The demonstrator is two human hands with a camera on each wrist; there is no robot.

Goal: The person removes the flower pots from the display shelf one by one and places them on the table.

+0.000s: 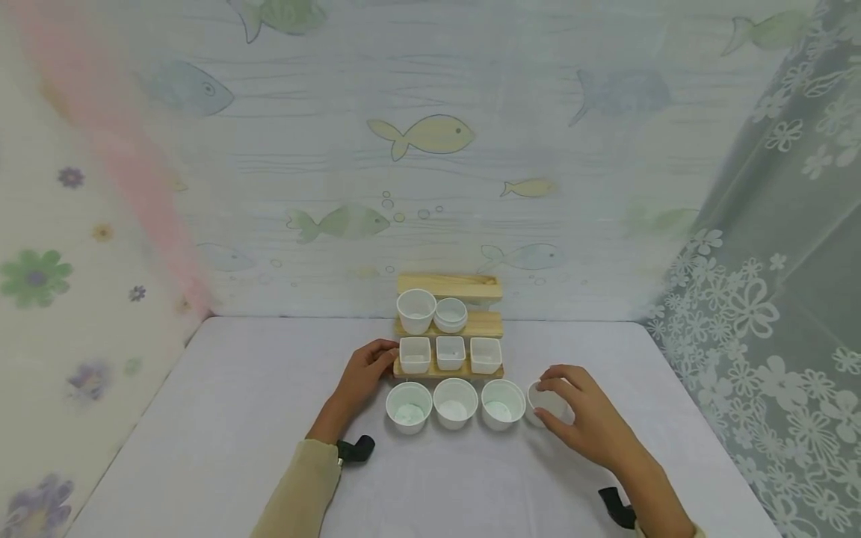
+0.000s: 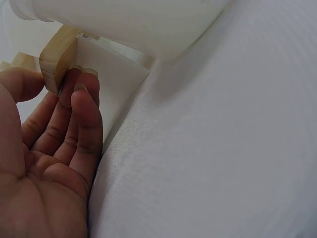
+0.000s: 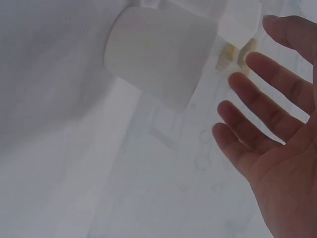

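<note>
Currently left hand (image 1: pixel 363 373), fingers loosely extended, touches the wooden rack (image 1: pixel 449 369) end at 9 o'clock. Right hand (image 1: pixel 581 415), fingers spread, hovers beside a white cup (image 1: pixel 546 403), gripping nothing.

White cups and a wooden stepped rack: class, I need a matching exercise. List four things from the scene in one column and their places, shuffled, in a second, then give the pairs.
1. square cups
2. left hand
3. right hand
4. tall round cup

a. rack's middle step
b. by the cup right of the front row
c. rack's lowest step
d. at the rack's left end

Pairs: 1-c, 2-d, 3-b, 4-a
</note>
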